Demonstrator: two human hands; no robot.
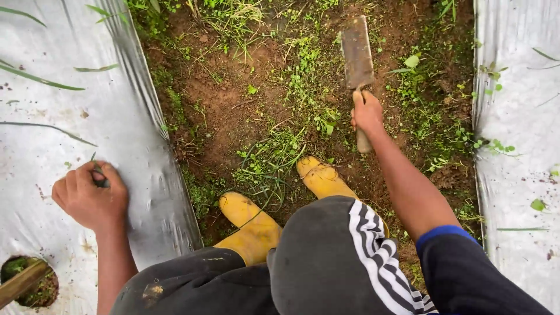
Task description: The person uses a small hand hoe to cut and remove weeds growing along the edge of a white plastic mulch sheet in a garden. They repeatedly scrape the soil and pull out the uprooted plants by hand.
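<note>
the right hand (367,112) is stretched forward from a bare forearm with a dark sleeve and blue cuff pushed up near the elbow. its fingers are closed tight around the wooden handle of a flat blade tool (357,61). the knuckles face up and the end of the handle comes out below the hand, toward the person.

the left hand (90,195) rests on the silver plastic sheet (52,134) at the person's left side. it is curled almost into a fist, and the fingers pinch a thin green grass blade (99,175) against the sheet. how much of the blade is inside the fist i cannot tell.

the tool has a broad rectangular metal blade, rusty brown and dull, with dirt on it, and a pale handle. it is over the soil strip (233,105) between the two sheets, above low green weeds (303,76). whether the blade touches the ground i cannot tell. its long axis runs almost straight away from the person, leaning a little to the left at the far end; the blade points away and the handle points back.

two yellow rubber boots (256,227) stand on the soil below the hands, just beside a tuft of grass. a second silver sheet (513,116) lies on the right.
</note>
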